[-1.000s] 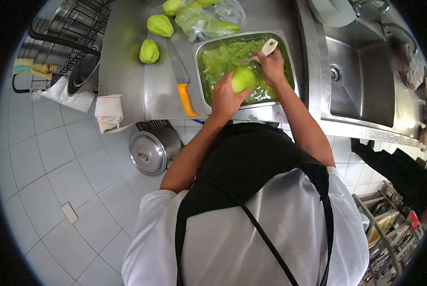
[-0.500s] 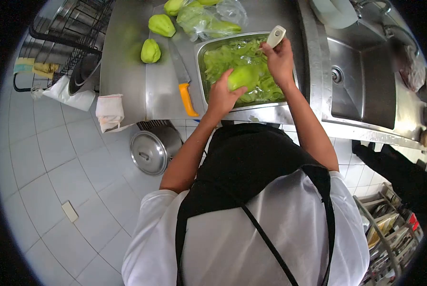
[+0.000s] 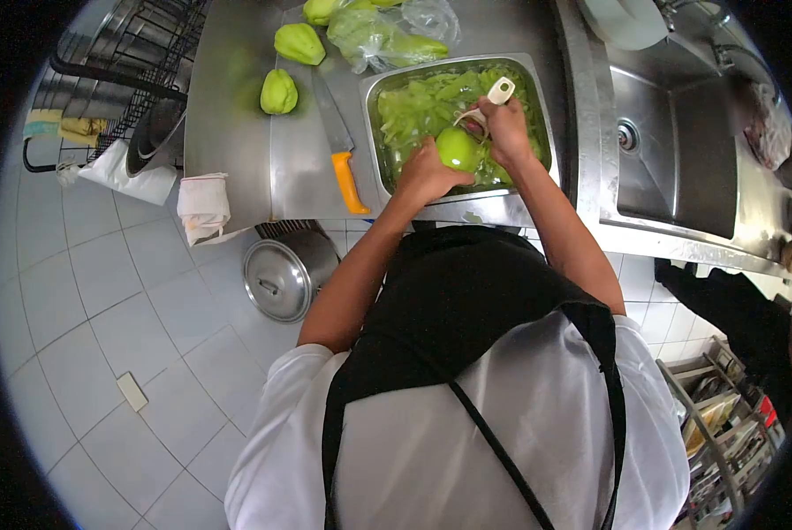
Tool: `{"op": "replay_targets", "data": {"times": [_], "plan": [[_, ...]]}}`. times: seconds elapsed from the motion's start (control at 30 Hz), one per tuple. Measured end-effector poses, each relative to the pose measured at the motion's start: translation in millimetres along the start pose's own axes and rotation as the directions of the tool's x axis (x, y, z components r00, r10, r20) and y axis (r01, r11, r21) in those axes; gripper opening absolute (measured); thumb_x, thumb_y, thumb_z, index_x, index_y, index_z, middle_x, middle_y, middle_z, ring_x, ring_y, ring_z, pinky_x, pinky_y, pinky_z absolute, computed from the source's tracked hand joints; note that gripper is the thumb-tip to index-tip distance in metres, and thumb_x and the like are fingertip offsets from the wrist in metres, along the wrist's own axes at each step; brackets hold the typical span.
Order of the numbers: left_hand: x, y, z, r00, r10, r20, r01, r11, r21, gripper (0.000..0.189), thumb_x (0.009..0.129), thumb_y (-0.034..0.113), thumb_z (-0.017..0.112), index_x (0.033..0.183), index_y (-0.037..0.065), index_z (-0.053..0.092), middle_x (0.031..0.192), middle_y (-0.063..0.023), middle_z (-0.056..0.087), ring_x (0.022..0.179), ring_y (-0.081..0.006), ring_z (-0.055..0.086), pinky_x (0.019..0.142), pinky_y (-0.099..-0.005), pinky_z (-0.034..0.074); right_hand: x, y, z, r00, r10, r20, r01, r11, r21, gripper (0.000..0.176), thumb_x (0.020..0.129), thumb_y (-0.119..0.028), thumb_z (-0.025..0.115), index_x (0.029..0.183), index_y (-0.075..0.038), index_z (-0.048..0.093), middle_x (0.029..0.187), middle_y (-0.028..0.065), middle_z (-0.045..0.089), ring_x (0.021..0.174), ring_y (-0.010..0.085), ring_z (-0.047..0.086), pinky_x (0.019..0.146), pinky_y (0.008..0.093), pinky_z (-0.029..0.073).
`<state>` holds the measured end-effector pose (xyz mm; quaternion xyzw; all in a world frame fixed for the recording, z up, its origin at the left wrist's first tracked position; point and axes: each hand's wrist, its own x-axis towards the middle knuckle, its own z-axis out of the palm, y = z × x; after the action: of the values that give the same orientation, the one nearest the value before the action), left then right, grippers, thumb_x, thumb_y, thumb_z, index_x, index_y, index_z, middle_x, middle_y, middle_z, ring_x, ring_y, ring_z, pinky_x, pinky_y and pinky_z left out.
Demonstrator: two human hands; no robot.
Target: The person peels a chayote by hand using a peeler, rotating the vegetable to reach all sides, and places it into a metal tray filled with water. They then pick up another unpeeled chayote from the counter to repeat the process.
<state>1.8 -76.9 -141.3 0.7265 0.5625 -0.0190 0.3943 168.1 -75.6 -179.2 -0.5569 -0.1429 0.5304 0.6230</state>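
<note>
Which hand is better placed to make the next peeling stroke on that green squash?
Right, probably: the right hand holds the peeler at the squash, which the left hand grips.

The right hand (image 3: 504, 131) came back down from its raised position, bringing the peeler (image 3: 493, 95) against the chayote (image 3: 457, 147), apparently touching it; the left hand (image 3: 427, 175) turned the chayote slightly.
</note>
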Motion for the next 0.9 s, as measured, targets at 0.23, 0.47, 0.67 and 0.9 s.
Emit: {"op": "replay_targets", "data": {"times": [0.23,0.47,0.67,0.9], "plan": [[24,4,6,0.987,-0.136,0.084,0.144,0.984,-0.102,0.095,0.057,0.040,0.088,0.127,-0.010,0.047,0.118,-0.0242,0.062,0.106,-0.0347,0.063,0.089,-0.0391,0.050,6,17,-8,0.997,-0.038,-0.071,0.048,0.988,0.150,0.006,0.094,-0.005,0.054,0.098,-0.001,0.054,0.087,0.0114,0.063,0.074,0.0214,0.064,0.065,0.0350,0.056],[38,-7,16,0.986,0.058,0.159,0.043,0.821,-0.569,0.075,0.069,0.013,0.083,0.132,0.001,0.046,0.115,-0.0109,0.062,0.101,-0.0235,0.062,0.085,-0.0363,0.051,0,-1,-2,0.986,-0.109,-0.123,0.128,0.978,0.163,0.010,0.097,-0.008,0.054,0.103,-0.001,0.050,0.089,0.0118,0.062,0.075,0.0214,0.063,0.066,0.0359,0.056],[25,7,-6,0.918,0.258,0.301,0.246,0.224,-0.943,0.067,0.077,0.006,0.073,0.137,0.008,0.041,0.116,-0.0097,0.059,0.104,-0.0226,0.061,0.084,-0.0385,0.053,3,-43,7,0.992,-0.128,-0.012,0.127,0.955,0.268,0.013,0.096,-0.009,0.055,0.105,-0.001,0.051,0.090,0.0113,0.062,0.075,0.0206,0.063,0.066,0.0344,0.056],[20,-6,2,0.824,0.507,0.252,0.430,-0.270,-0.862,0.071,0.086,0.010,0.062,0.149,0.019,0.030,0.131,-0.0098,0.053,0.115,-0.0285,0.057,0.096,-0.0484,0.050,-6,-73,17,0.997,-0.025,0.073,0.001,0.950,0.312,0.012,0.099,-0.013,0.051,0.103,-0.002,0.052,0.090,0.0115,0.062,0.078,0.0234,0.065,0.070,0.0355,0.057]]}}
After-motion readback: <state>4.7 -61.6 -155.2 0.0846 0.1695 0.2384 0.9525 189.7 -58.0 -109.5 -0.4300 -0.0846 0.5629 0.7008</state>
